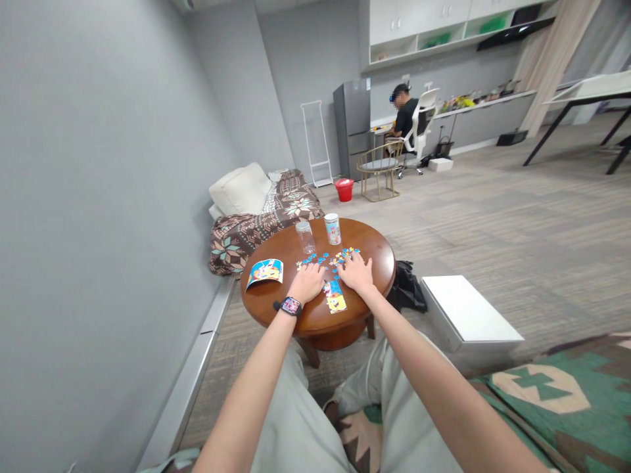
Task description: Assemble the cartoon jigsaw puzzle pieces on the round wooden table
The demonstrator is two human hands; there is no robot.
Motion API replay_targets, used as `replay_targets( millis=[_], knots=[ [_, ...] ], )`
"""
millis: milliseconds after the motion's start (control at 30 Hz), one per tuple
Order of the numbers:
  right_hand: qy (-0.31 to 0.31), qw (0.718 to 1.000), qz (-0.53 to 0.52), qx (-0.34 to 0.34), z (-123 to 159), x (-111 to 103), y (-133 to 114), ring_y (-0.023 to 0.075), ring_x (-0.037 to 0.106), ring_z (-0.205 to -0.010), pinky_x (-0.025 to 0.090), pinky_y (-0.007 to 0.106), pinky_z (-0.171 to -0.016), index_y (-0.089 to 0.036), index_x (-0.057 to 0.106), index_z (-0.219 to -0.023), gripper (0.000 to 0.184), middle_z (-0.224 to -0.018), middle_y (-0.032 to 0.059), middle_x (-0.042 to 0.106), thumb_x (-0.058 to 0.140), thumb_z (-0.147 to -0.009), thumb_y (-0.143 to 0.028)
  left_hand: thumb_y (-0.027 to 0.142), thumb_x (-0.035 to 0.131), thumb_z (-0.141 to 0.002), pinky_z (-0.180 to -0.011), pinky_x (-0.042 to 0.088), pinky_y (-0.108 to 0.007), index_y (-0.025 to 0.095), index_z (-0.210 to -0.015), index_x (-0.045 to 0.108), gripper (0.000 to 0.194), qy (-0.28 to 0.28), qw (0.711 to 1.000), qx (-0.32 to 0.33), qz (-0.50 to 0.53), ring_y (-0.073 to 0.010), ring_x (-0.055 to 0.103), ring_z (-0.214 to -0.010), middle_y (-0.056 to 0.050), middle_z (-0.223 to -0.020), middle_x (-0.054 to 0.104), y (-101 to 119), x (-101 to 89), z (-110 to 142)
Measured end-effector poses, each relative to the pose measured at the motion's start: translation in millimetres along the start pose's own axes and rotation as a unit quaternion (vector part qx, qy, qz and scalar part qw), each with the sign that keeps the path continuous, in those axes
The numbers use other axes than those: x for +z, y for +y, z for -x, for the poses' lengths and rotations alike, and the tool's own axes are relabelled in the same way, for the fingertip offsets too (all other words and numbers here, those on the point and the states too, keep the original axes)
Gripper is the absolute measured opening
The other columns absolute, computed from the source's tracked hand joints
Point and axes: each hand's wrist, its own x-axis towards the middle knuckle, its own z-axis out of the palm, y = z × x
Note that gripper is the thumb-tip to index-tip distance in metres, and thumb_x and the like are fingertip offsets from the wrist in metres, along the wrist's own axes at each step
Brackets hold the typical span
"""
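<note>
My left hand (307,282), with a smartwatch (290,305) on its wrist, lies over the round wooden table (266,306), fingers stretched towards loose blue jigsaw pieces (309,260). To its right, my right hand (357,271) rests with fingers spread on a pile of blue and yellow jigsaw pieces (348,253). Between the hands and nearer to me sits a joined strip of jigsaw puzzle (336,297) with a yellow cartoon figure. A curved picture sheet (266,270) with a similar cartoon stands at the left. Whether small pieces are under my fingertips is hidden.
Behind the pieces stand a see-through jar (306,239) and a printed can (332,230). A white box (466,310) and a black bag (408,286) are on the floor at the right. Farther back are a red bucket (344,190), a chair (378,165) and a seated person (405,117).
</note>
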Motion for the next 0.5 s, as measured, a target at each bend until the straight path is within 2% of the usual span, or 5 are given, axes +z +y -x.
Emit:
replay_targets(
  millis=[133, 367, 500],
  knots=[
    [-0.021, 1.000, 0.015, -0.011, -2.1, 0.6, 2.1, 0.0341, 0.025, -0.150, 0.013, 0.064, -0.119, -0.014, 0.046, -0.147, 0.061, -0.161, 0.0208, 0.032, 0.042, -0.096, -0.048, 0.023, 0.039, -0.097, -0.088, 0.039, -0.042, 0.011, -0.106, 0.062, 0.028, 0.007, 1.000, 0.006, 0.007, -0.0303, 0.057, -0.102, -0.017, -0.107, 0.064, -8.4, 0.6, -3.7],
    [-0.024, 0.999, 0.020, -0.018, -4.9, 2.8, 2.8, 0.0324, 0.024, -0.151, 0.012, 0.065, -0.118, -0.015, 0.048, -0.145, 0.057, -0.161, 0.0204, 0.032, 0.036, -0.100, -0.048, 0.032, 0.039, -0.100, -0.091, 0.037, -0.040, 0.016, -0.105, 0.060, 0.027, 0.040, 0.984, -0.140, 0.101, -0.0279, 0.056, -0.105, -0.014, -0.108, 0.064, -20.4, 15.0, 1.9],
    [-0.043, 0.999, 0.016, -0.021, -5.1, 0.8, 1.8, 0.0330, 0.022, -0.152, 0.010, 0.065, -0.119, -0.015, 0.045, -0.147, 0.060, -0.162, 0.0201, 0.031, 0.041, -0.098, -0.051, 0.037, 0.048, -0.096, -0.092, 0.037, -0.039, 0.017, -0.109, 0.059, 0.026, 0.049, 0.976, -0.166, 0.135, -0.0273, 0.055, -0.106, -0.012, -0.110, 0.063, -22.2, 20.0, 5.5]
  ],
)
